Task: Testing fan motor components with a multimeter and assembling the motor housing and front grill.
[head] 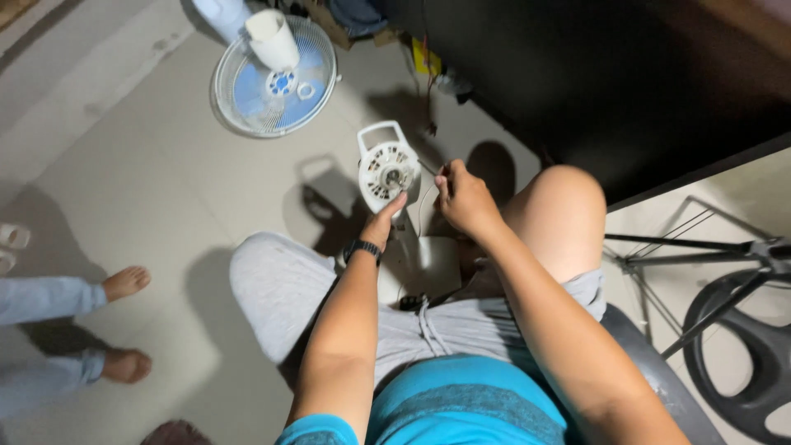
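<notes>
A white fan motor housing (384, 167) with a carry handle on top stands upright between my knees on its white stand (432, 262). My left hand (384, 221), with a dark watch on the wrist, reaches up under the housing, fingers touching its lower edge near the metal shaft. My right hand (461, 198) is closed around a thin tool or wire beside the housing's right side; what it pinches is too small to name. I sit in grey shorts and a blue shirt.
A white fan grille with blue blades (274, 78) lies on the tiled floor at the upper left. Another person's bare feet (125, 321) stand at the left. A dark table (626, 82) fills the upper right. A black chair (741, 354) and metal stand sit at the right.
</notes>
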